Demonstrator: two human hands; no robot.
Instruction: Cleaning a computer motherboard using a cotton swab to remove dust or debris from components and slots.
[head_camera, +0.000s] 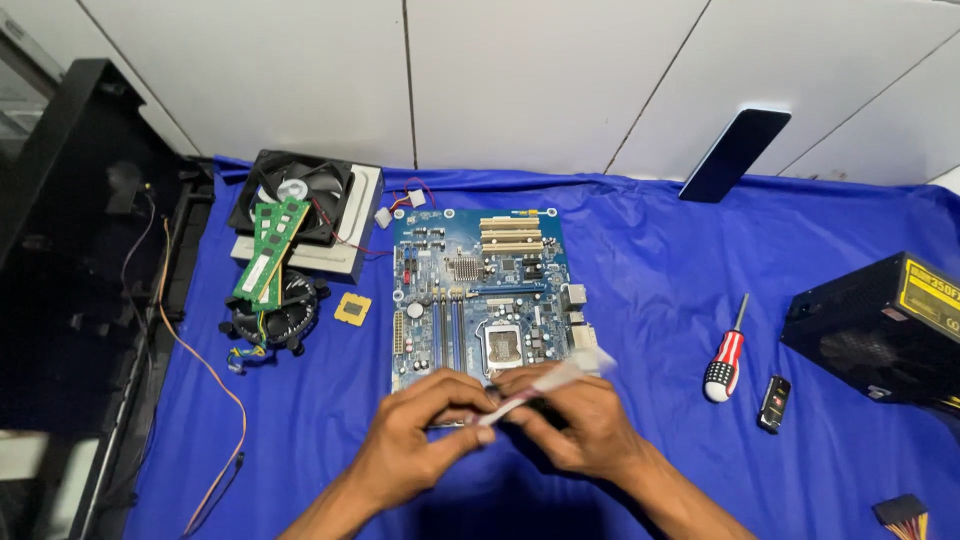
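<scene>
Near the front edge of the blue cloth (650, 270), the left hand (415, 440) curls palm-down, thumb and forefinger pinching the lower end of a small white plastic packet (555, 380). The right hand (580, 420) meets it fingertip to fingertip, pinching the packet's middle over the motherboard (475, 290).

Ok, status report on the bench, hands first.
Left hand and right hand both pinch a small white syringe-like tube. Held over the blue motherboard's near edge. Screwdriver lies right, untouched.
</scene>
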